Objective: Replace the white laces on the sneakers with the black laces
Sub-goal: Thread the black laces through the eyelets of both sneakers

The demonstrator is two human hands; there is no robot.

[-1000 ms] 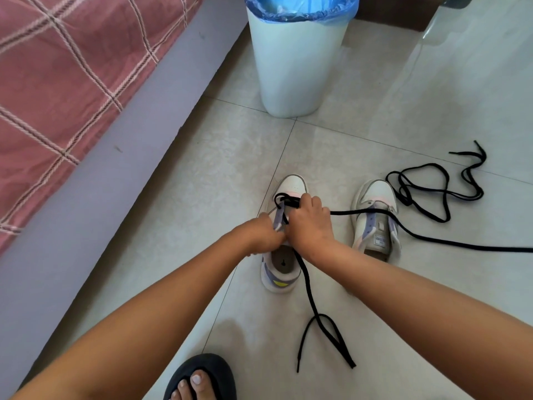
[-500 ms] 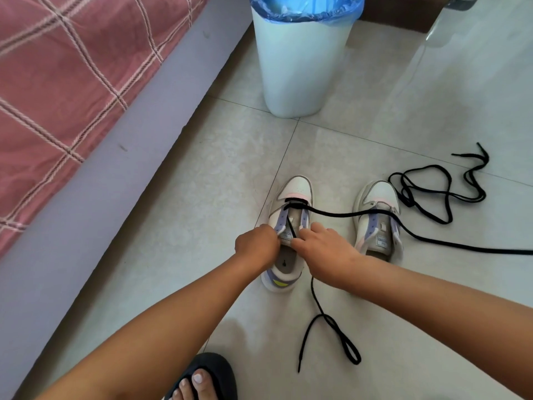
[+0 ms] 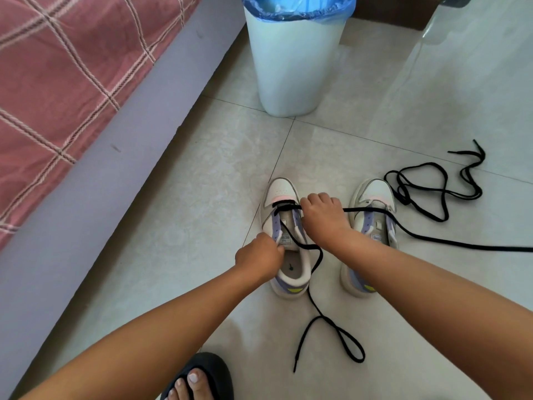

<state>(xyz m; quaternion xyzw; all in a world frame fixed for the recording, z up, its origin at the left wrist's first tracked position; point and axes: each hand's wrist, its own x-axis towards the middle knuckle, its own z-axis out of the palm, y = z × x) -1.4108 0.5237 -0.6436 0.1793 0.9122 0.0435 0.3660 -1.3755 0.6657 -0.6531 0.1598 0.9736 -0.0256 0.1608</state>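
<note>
Black flat cotton lace [image 3: 305,246] is the thing both hands work on, threaded through the lowest eyelets of the left white-and-lilac leather sneaker [image 3: 284,226] on the pale tiled floor [image 3: 178,226]. The right hand [image 3: 321,215] is curled over the front of the lacing, fingers closed on the lace where it crosses near the toe. The left hand [image 3: 259,256] is fisted at the shoe's collar, gripping the tongue or the eyelet flap; which one, I cannot tell.

From the right hand one end of the lace runs taut across the second white-and-lilac sneaker [image 3: 372,226] and off the frame's right edge; the other end trails past the heel into a loop near the black slipper [image 3: 202,376].

Risks, as I judge them: pulling one side harder would leave uneven ends; the taut span could snag on or tip the second sneaker; the trailing loop could catch under the foot.

A second loose black lace [image 3: 432,192] lies tangled just beyond that sneaker, so ends could be confused. Room is open to the right and behind; the grey bed base [image 3: 86,212] bounds the left, the pale bin with blue liner [image 3: 291,59] stands ahead.
</note>
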